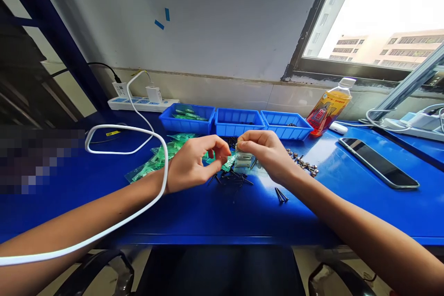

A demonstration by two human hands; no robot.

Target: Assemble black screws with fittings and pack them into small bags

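My right hand (pixel 266 151) pinches the top edge of a small clear plastic bag (pixel 243 162), which hangs over the table with pale cylindrical pieces inside. Just left of the bag, my left hand (pixel 196 159) is curled, thumb and fingertips nearly together. Whatever is between those tips is too small to make out. Dark screws (pixel 236 178) lie scattered below both hands. Beside and behind my left hand is a pile of green-filled clear bags (pixel 151 166). Shiny metal fittings (pixel 305 164) lie behind my right forearm, and a few screws (pixel 281 195) lie nearer the front.
Three blue trays stand along the wall: the left tray (pixel 187 125) holds green pieces, the middle tray (pixel 239 128) and right tray (pixel 286 132) small dark parts. A white cable (pixel 163 148) loops over my left forearm. A drink bottle (pixel 328 106) and phone (pixel 378 163) are at right.
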